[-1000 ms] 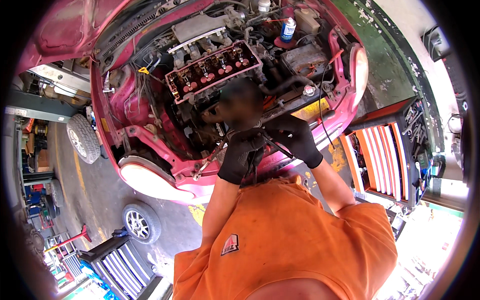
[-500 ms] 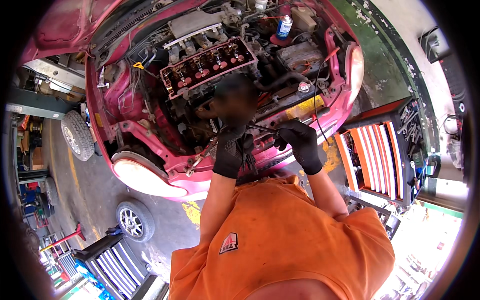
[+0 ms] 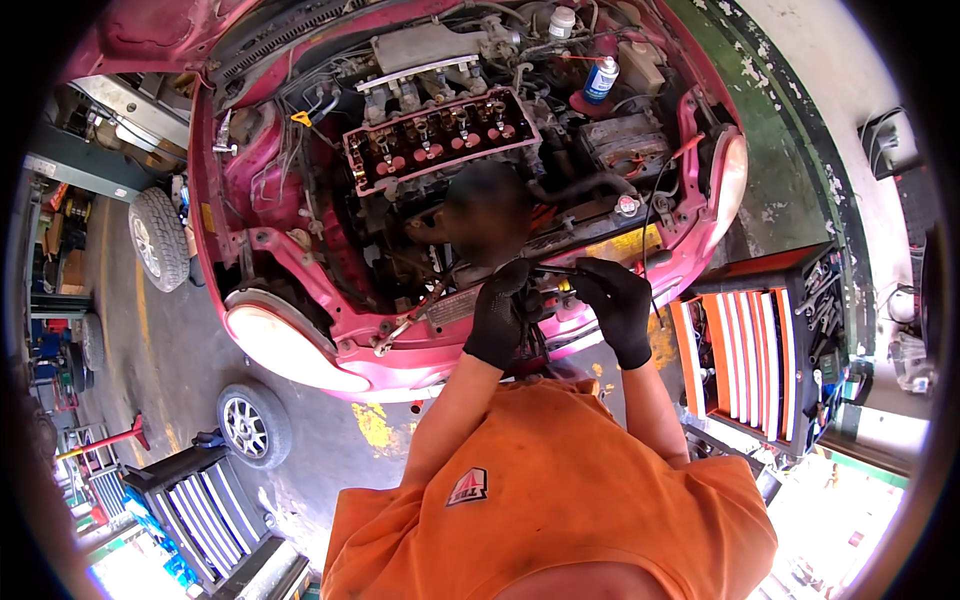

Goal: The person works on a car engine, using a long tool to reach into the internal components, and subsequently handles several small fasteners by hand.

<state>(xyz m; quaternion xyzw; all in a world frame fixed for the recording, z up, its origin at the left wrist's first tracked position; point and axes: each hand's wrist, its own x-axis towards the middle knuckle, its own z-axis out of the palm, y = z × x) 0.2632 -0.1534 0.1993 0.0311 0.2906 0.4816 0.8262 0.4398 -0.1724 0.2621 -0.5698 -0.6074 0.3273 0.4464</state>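
Both of my hands wear black gloves and meet over the front edge of a pink car's engine bay. My left hand (image 3: 500, 315) is closed round a bundle of dark cables (image 3: 535, 342) that hangs below it. My right hand (image 3: 618, 308) is closed on one end of a slim dark rod (image 3: 553, 269), whose other end reaches my left fingers. A small yellow piece (image 3: 564, 286) shows between the hands; I cannot tell what it belongs to. Behind them sits the engine (image 3: 430, 152), its top uncovered. A dark blurred patch hides part of the bay just beyond my hands.
A blue and white spray can (image 3: 601, 82) and a white-capped bottle (image 3: 562, 22) stand in the bay's far right. An orange and black tool cabinet (image 3: 740, 345) is at right. On the left floor are a loose wheel (image 3: 254, 426) and another drawer cabinet (image 3: 215, 520).
The view has shifted, so the car sits slightly further right and lower. My hands have come closer together, and the yellow piece now shows between them.
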